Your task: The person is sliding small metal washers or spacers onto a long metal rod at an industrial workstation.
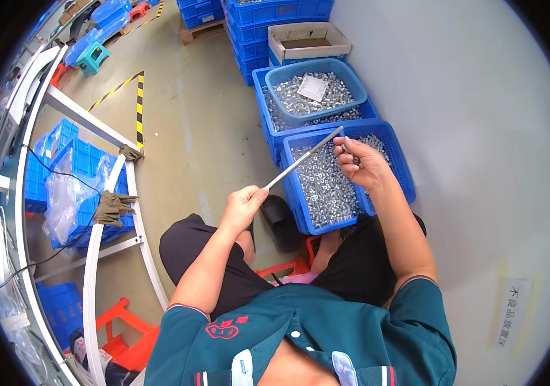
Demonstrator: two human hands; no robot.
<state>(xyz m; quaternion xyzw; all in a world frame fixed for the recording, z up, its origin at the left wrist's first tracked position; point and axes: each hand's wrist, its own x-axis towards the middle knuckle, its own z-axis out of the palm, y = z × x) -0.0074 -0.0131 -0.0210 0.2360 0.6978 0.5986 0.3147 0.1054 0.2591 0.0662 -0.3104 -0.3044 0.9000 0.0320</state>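
Note:
A thin grey metal rod (304,158) is held at its lower end by my left hand (244,206), whose fingers are closed around it. The rod slants up and right, its far tip close to my right hand (368,166). Curled fingers of that hand hold a few small metal parts that look like nuts (356,161). Both hands are over or beside a blue crate (407,174) standing between my knees and the wall. Many small shiny metal pieces (326,190) fill its two sections. Whether anything is threaded on the rod is too small to tell.
Behind stand another blue crate holding a light-blue basket (277,103) of similar parts with a white card (313,88), an open carton (345,48) and stacked blue crates (249,48). A white frame (94,257) is on the left, a grey wall (474,128) on the right.

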